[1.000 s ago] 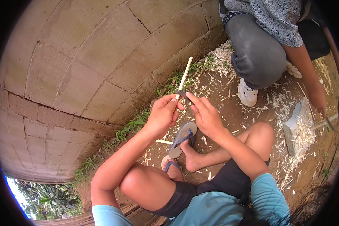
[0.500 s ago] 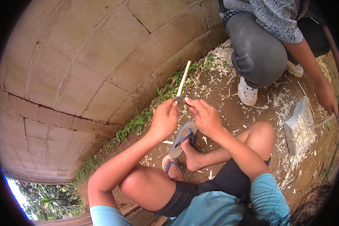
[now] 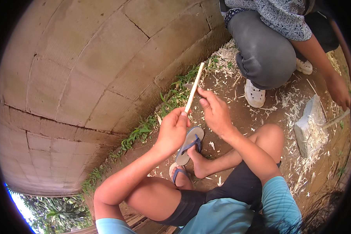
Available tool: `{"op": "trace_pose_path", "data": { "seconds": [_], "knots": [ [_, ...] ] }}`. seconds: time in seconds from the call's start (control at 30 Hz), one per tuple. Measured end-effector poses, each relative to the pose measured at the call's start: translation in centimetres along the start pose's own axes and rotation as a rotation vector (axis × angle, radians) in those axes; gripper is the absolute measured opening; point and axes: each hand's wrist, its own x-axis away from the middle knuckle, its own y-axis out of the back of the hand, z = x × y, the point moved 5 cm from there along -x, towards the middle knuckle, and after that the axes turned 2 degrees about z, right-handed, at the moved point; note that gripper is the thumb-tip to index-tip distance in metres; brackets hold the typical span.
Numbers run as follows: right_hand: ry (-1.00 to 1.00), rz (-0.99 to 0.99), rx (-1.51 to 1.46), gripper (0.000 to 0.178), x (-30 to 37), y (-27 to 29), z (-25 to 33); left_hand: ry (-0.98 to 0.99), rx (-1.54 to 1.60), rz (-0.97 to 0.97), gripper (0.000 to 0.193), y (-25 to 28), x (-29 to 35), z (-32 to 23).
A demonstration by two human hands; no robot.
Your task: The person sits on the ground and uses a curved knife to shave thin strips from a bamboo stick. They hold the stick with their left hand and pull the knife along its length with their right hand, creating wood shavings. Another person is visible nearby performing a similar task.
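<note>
The left hand (image 3: 173, 128) is closed on the near end of a pale wooden stick (image 3: 195, 86), with the thumb laid along the side facing the right hand. The stick is located at the centre of the work area, in front of the person, raised above the ground. It slants away from the left hand, the free far end leaning to the right.

The right hand (image 3: 216, 116) is positioned to the right of the left hand, the two being apart. Its fingers are curled and closed on a dark blade (image 3: 188, 85); the full grip cannot be told, as part of it is hidden. The blade crosses the far half of the stick, and its end projects to the left.

Below the hands, a grey sandal (image 3: 192, 137) with blue straps rests near the feet. Pale shavings (image 3: 224, 58) are scattered over the brown soil (image 3: 232, 117). A block wall (image 3: 85, 58) occupies the left side, with a strip of grass (image 3: 144, 128) along its base.

At far right, a co-worker (image 3: 261, 50) in grey trousers and white shoes (image 3: 255, 94) crouches, one arm extended down. A stone block (image 3: 306, 126), partly covered with shavings, stands near that arm.
</note>
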Motion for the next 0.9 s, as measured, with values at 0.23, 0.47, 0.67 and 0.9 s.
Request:
{"op": "trace_pose_path", "data": {
  "seconds": [0.23, 0.47, 0.67, 0.9],
  "knots": [
    [-0.339, 0.214, -0.152, 0.031, 2.3, -1.6, -0.4, 0.211, 0.474, -0.051, 0.017, 0.9, -0.6, -1.3],
    [0.042, 0.143, -0.147, 0.032, 2.7, -2.2, 1.3, 0.206, 0.462, -0.008, 0.013, 1.6, -1.3, -0.2],
    [0.033, 0.233, -0.074, 0.03, 2.3, -2.1, 1.2, 0.153, 0.323, -0.033, 0.012, 2.0, -0.9, 0.4],
    [0.062, 0.131, 0.071, 0.032, 1.0, -1.7, 0.8, 0.013, 0.157, -0.135, 0.015, 1.3, -1.5, 1.1]
  ]
}}
